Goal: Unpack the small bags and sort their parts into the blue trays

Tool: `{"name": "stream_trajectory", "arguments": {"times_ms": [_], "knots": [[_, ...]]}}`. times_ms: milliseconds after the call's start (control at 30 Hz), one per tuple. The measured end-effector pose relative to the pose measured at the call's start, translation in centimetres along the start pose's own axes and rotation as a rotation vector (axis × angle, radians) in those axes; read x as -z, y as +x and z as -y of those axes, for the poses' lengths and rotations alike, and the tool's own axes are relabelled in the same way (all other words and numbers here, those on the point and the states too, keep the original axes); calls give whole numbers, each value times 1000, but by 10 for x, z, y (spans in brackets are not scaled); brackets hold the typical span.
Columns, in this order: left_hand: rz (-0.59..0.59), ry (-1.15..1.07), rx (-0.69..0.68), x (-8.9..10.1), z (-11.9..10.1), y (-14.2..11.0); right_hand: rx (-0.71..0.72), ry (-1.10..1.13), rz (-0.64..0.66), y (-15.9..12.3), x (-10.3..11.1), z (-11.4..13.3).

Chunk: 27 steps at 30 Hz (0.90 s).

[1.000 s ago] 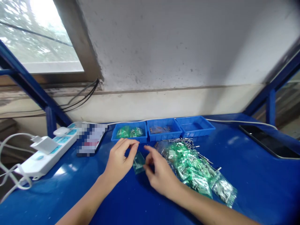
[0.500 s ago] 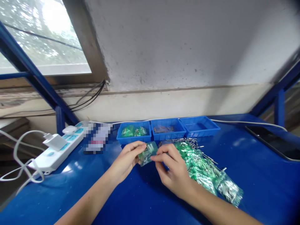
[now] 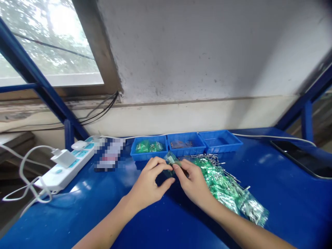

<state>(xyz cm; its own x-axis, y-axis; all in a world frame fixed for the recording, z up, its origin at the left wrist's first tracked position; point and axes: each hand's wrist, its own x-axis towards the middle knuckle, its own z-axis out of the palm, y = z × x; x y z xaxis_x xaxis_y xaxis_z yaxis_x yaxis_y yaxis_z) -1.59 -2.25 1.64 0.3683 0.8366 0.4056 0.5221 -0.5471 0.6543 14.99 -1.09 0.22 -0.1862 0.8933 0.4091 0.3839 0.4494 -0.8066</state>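
A small clear green-tinted zip bag (image 3: 169,158) with pale pieces inside is held above the table, in front of the blue bins. My right hand (image 3: 195,181) pinches its edge between thumb and fingers. My left hand (image 3: 149,183) is curved beside it, index fingertip at the bag near my right thumb. A gap shows between the left thumb and index finger. Part of the bag is hidden behind the fingers. To the right lies a pile of filled green bags (image 3: 216,183), with loose thin metal pins (image 3: 211,158) along its back edge.
Three blue bins stand against the wall: the left bin (image 3: 132,152) has green bags, the middle bin (image 3: 181,150) brownish pieces. The right bin (image 3: 220,148) completes the row. A power strip (image 3: 52,180) with cables and a blurred phone-like object (image 3: 110,155) lie left; a dark phone (image 3: 298,157) lies right.
The bag came up off the table into both hands. Since then my left thumb has come away from it, and my right hand has closed on its edge. The view shifted slightly left.
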Motion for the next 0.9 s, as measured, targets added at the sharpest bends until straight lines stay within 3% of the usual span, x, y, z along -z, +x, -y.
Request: {"name": "stream_trajectory", "arguments": {"times_ms": [100, 167, 267, 333, 433, 500, 567, 667, 800, 900], "knots": [[63, -376, 272, 2, 1, 3, 165, -63, -16, -2, 2, -2], [34, -675, 448, 2, 2, 4, 275, -104, -5, -4, 2, -4], [-58, -803, 543, 4, 3, 5, 394, -166, 10, -7, 1, -7], [-152, -592, 466, 12, 6, 11, 428, -180, 14, -6, 1, -6], [-460, -30, 230, 33, 12, 30, 436, -194, -20, 0, 13, 1], [-593, 325, 56, 45, 17, 46, 410, -234, -75, 9, 28, 5], [-499, 571, -47, 47, 20, 54, 329, -327, -95, 18, 48, 3], [-303, 713, -63, 27, 19, 44, 147, -537, 42, 28, 75, -14], [-65, 589, -54, -15, 10, 7, 25, -730, 325, 30, 94, -48], [76, 475, -32, -30, 2, -6, -2, -697, 412, 31, 94, -57]]}}
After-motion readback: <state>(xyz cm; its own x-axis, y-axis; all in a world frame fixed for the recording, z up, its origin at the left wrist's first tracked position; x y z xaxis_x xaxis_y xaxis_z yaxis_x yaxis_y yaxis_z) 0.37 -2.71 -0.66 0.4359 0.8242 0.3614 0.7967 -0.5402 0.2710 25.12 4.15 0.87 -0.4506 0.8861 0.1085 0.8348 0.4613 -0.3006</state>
